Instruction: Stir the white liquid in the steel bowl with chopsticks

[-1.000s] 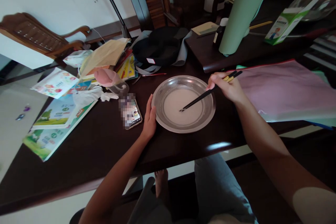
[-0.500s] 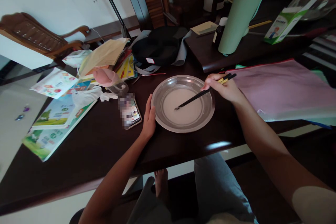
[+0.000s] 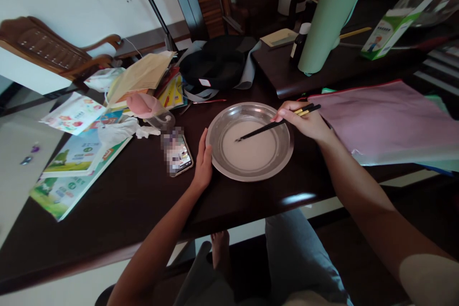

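A round, shallow metal dish (image 3: 283, 160) stands on the dark table, with a cloudy whitish liquid (image 3: 253, 155) in its bottom. My left hand (image 3: 203, 165) holds its left rim, the fingers fairly straight along the outside and the thumb at the edge. Above the right rim, my right hand (image 3: 299, 119) is closed around black chopsticks (image 3: 263, 129) with gold bands. They slant down to the left, close together, and their tips are at the liquid's surface. Small pale bits show at the tips, too small to name.
A phone (image 3: 184, 155) lies left of the dish. Beyond it are a pink-topped clear container (image 3: 145, 106), books (image 3: 73, 158) and a black bag (image 3: 215, 64). At right lie a pink zip folder (image 3: 390, 119), a tall green cylinder (image 3: 333, 19), a dark bottle (image 3: 300, 43) and a green-white box (image 3: 387, 33).
The chopstick tips have shifted a little left and away from me across the liquid, and my right hand has moved slightly left. My left hand and the dish stay put.
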A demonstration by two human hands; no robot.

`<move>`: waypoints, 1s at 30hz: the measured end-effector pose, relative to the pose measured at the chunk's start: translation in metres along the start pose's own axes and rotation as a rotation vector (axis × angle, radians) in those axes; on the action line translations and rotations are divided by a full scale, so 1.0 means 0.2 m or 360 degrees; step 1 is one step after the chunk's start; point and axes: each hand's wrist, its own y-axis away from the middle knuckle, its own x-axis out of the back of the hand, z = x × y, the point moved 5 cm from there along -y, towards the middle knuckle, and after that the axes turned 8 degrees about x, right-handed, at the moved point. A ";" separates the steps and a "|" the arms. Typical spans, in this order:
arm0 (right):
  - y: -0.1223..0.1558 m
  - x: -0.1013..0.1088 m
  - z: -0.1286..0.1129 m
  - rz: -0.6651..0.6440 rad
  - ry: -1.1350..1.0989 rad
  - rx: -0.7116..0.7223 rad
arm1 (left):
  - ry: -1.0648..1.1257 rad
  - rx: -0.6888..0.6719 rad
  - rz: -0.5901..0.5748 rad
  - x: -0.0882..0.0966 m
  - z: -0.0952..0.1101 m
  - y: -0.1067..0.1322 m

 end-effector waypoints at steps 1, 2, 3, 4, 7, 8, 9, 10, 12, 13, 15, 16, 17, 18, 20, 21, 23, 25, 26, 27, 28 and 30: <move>0.00 0.01 0.00 0.0035 0.0022 0.0005 | 0.0003 0.0001 -0.0001 0.00 0.00 0.00; 0.00 0.02 0.01 0.0103 0.0036 0.0005 | 0.0004 -0.0001 -0.0002 0.00 0.00 0.00; 0.00 0.04 0.01 0.0190 0.0033 0.0002 | 0.0004 -0.0006 -0.0001 0.00 0.01 0.00; 0.00 0.06 0.02 0.0270 0.0016 -0.0005 | 0.0004 -0.0011 -0.0002 0.00 0.01 0.00; 0.00 0.08 0.03 0.0326 -0.0066 -0.0028 | 0.0001 -0.0017 0.0003 0.00 0.01 0.00; 0.00 0.07 0.02 0.0268 -0.0083 -0.0034 | 0.0003 -0.0014 0.0003 0.00 0.01 0.00; 0.00 0.05 0.02 0.0192 -0.0088 -0.0034 | 0.0006 -0.0008 0.0002 0.00 0.00 0.00; 0.00 0.03 0.01 0.0113 -0.0081 -0.0028 | 0.0009 0.0000 0.0001 0.00 0.00 0.00; 0.00 0.01 0.01 0.0019 -0.0042 -0.0011 | 0.0015 0.0013 -0.0001 0.00 0.00 0.00; 0.00 0.01 0.00 0.0031 -0.0017 -0.0006 | 0.0013 0.0017 -0.0001 0.00 0.00 0.00; 0.00 0.04 0.01 0.0160 0.0006 -0.0004 | 0.0005 0.0013 -0.0003 0.00 0.01 0.00; 0.00 0.06 0.02 0.0241 -0.0010 -0.0007 | 0.0003 0.0010 -0.0003 0.00 0.01 0.00; 0.00 0.07 0.02 0.0303 -0.0042 -0.0007 | 0.0002 0.0007 -0.0003 0.00 0.01 0.00; 0.00 0.08 0.02 0.0331 -0.0076 -0.0005 | 0.0003 0.0003 -0.0001 0.00 0.01 0.00; 0.00 0.06 0.02 0.0272 -0.0110 -0.0010 | 0.0001 -0.0001 0.0006 0.00 0.01 0.00; 0.00 0.05 0.02 0.0206 -0.0101 -0.0016 | 0.0000 0.0001 0.0007 0.00 0.01 0.00; 0.00 0.02 0.01 0.0082 -0.0054 -0.0027 | 0.0011 0.0011 0.0002 0.00 0.00 0.00; 0.00 0.01 0.00 0.0063 -0.0010 -0.0030 | 0.0028 0.0027 -0.0007 0.00 -0.01 0.00; 0.00 0.02 0.01 0.0108 -0.0002 -0.0027 | 0.0036 0.0032 -0.0009 0.00 -0.01 0.00; 0.00 0.04 0.01 0.0178 -0.0005 -0.0025 | 0.0038 0.0034 -0.0009 0.00 -0.01 0.00; -0.01 0.06 0.01 0.0255 -0.0020 -0.0021 | 0.0037 0.0031 -0.0008 0.00 -0.01 0.00; 0.00 0.08 0.02 0.0344 -0.0075 -0.0016 | 0.0029 0.0023 -0.0004 0.00 0.00 0.00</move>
